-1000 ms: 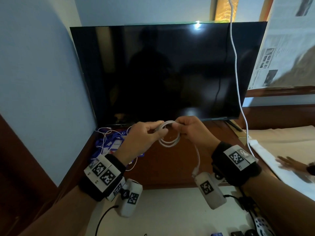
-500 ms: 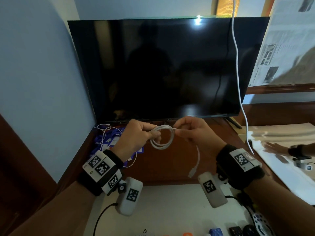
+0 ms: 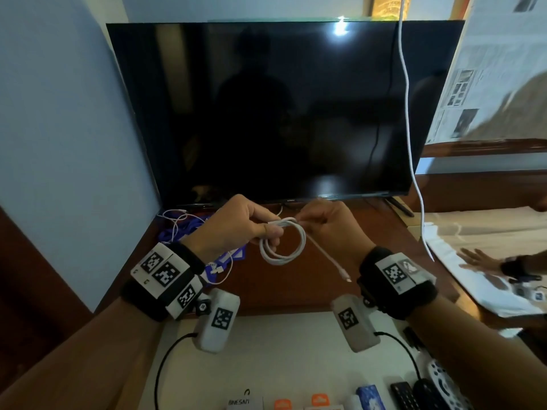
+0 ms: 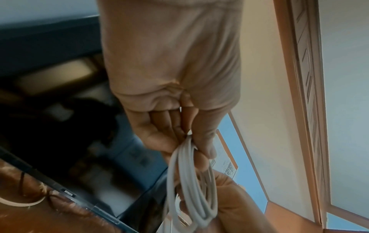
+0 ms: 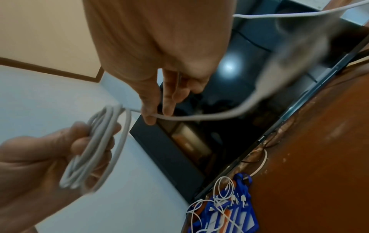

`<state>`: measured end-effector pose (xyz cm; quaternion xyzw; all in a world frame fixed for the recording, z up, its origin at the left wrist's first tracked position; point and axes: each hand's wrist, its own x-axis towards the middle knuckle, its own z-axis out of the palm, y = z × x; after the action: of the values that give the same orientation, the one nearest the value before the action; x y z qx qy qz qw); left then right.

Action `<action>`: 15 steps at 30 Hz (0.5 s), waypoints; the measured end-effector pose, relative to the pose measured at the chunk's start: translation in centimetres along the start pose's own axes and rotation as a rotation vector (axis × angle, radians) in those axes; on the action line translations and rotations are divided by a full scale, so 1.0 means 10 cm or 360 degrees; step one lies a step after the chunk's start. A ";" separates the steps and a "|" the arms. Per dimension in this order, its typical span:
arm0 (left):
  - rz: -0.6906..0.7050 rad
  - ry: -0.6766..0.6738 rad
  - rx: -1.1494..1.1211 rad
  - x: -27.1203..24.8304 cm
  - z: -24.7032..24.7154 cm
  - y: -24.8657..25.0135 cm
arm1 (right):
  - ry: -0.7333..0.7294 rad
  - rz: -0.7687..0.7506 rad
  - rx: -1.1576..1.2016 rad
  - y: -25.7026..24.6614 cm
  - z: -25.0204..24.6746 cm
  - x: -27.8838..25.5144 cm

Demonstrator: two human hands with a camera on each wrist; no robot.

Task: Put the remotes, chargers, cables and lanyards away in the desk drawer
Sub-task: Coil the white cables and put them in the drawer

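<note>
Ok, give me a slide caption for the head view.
Left hand holds a coiled white cable while right hand feeds its loose end, before a dark TV.

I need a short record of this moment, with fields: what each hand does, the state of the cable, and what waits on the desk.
left hand: grips the coiled part of the white cable
right hand: pinches the cable's loose end next to the coil
cable state: partly coiled, a free tail with its plug hangs down
on the desk: blue lanyards tangled with thin white cables, near the TV
drawer: not in view
</note>
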<state>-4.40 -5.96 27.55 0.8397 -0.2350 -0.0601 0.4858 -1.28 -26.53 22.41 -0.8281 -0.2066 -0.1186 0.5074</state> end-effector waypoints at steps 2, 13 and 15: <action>0.0039 0.0102 -0.0058 0.02 0.02 0.00 | -0.0005 -0.0032 0.0032 -0.03 0.05 0.00; 0.0051 0.0425 -0.0130 0.17 0.04 -0.13 | -0.0087 0.0401 0.1041 -0.15 0.09 0.00; 0.0039 0.0507 -0.0059 0.20 0.06 -0.19 | -0.0087 0.0357 0.0999 -0.15 0.10 -0.01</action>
<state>-2.15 -6.55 25.94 0.8265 -0.1639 0.0755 0.5332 -2.06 -25.06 23.07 -0.6520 -0.1542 0.0297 0.7418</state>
